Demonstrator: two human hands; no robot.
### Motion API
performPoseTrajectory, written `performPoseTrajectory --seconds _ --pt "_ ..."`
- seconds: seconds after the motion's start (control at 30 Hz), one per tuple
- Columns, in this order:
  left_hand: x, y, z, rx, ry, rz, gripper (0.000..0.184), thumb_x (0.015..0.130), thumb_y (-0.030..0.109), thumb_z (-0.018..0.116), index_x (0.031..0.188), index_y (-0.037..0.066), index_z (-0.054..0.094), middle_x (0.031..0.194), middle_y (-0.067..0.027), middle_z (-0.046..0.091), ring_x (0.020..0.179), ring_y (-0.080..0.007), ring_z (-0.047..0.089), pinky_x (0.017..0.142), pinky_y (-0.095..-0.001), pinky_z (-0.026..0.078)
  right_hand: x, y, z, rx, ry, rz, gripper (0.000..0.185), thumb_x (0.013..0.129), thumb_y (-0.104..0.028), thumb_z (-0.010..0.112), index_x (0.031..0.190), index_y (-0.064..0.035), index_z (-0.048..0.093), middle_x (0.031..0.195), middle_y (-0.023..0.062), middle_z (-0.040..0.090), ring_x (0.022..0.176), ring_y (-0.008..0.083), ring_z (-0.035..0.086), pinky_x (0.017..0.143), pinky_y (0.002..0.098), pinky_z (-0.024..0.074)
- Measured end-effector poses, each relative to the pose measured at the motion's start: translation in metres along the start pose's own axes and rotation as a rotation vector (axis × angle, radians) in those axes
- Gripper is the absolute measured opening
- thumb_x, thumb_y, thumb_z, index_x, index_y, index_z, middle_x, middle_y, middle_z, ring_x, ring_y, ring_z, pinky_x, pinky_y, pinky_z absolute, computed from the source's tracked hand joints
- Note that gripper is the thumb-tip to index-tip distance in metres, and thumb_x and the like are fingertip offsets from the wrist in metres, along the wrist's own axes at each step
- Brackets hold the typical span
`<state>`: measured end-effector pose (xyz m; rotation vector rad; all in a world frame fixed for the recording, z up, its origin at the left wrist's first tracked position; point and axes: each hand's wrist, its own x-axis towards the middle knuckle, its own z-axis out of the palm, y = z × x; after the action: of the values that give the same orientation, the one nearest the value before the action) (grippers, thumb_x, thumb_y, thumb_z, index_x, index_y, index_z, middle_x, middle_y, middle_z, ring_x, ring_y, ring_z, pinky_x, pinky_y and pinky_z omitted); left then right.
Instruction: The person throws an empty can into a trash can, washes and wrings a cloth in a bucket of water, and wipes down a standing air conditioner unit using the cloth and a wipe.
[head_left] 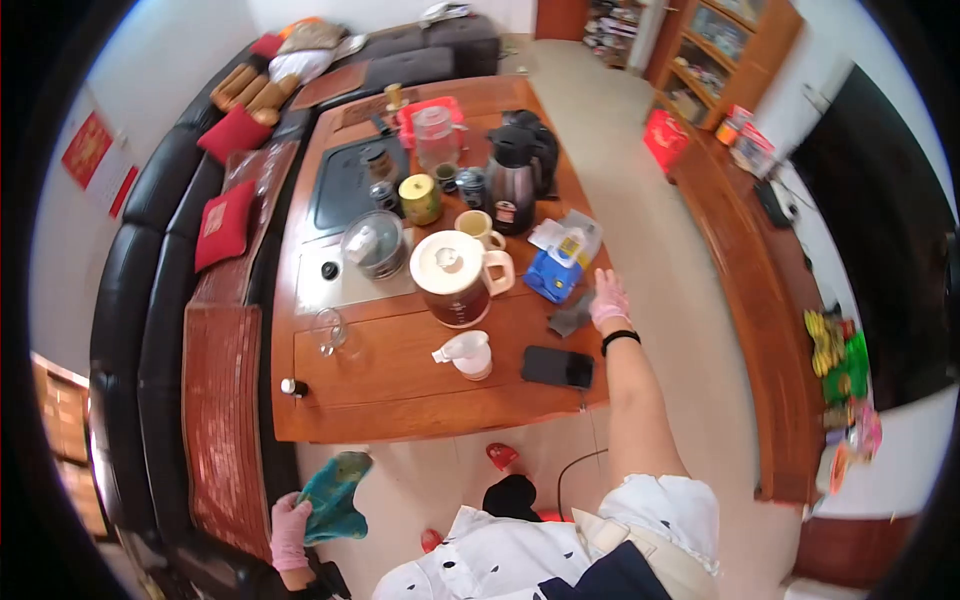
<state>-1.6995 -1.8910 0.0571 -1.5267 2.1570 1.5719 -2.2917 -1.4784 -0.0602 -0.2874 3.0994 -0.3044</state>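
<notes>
Pale tiled floor runs as an open strip along the right side of a brown wooden table, between it and a long, low wooden cabinet. At the table's left side a black leather sofa stands close, leaving little passage. More floor shows off the near edge.

Off the table's near-left corner, a pink-gloved left hand has its grip closed around a teal-green cloth, which hangs clear of the wood. At the table's right edge, a pink-gloved right hand reaches out palm down, its grip spread with the fingers apart. Just beside it are a blue plastic packet and a flat grey piece of material; whether the fingertips touch either is hard to judge at this angle.

Close to the table's near-right corner lies a black rectangular phone. A white pump bottle stands toward the table's near edge, with a cream-lidded glass pot farther in. Near the table's left edge stand a small dark bottle with a white cap and a clear drinking glass.
</notes>
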Motion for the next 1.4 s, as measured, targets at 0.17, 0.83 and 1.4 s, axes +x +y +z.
performPoseTrajectory --seconds 0.17,0.83,1.4 --pt "-0.044 0.067 0.028 -0.031 0.208 0.004 0.06 0.078 0.006 0.061 0.133 -0.008 0.042 0.113 -0.0123 0.06 0.095 -0.0103 0.055 0.085 -0.0238 0.045 0.033 0.032 0.045 0.203 -0.099 -0.068 0.046 0.074 -0.019 0.071 0.118 -0.0091 0.06 0.115 0.0155 0.062 0.111 0.0309 0.057 0.097 0.0375 0.0433" --pt "-0.161 0.007 0.001 -0.998 0.298 0.454 0.044 0.094 0.032 0.055 0.128 0.004 0.054 0.115 -0.0083 0.062 0.103 -0.0159 0.057 0.092 -0.0314 0.044 -0.302 -0.337 -0.156 0.587 -0.57 -1.715 0.019 0.091 -0.017 0.053 0.09 -0.0015 0.065 0.078 0.011 0.066 0.074 0.031 0.063 0.07 0.0383 0.0498" --pt "-0.248 -0.179 -0.172 -0.486 0.683 0.209 0.086 0.063 0.028 0.083 0.14 0.02 0.044 0.112 -0.0052 0.044 0.108 -0.019 0.043 0.095 -0.0295 0.035 -0.609 -0.645 -0.111 0.241 -1.523 -2.257 0.019 0.089 -0.018 0.057 0.091 0.0 0.064 0.072 0.0057 0.061 0.069 0.011 0.054 0.065 0.0282 0.0458"
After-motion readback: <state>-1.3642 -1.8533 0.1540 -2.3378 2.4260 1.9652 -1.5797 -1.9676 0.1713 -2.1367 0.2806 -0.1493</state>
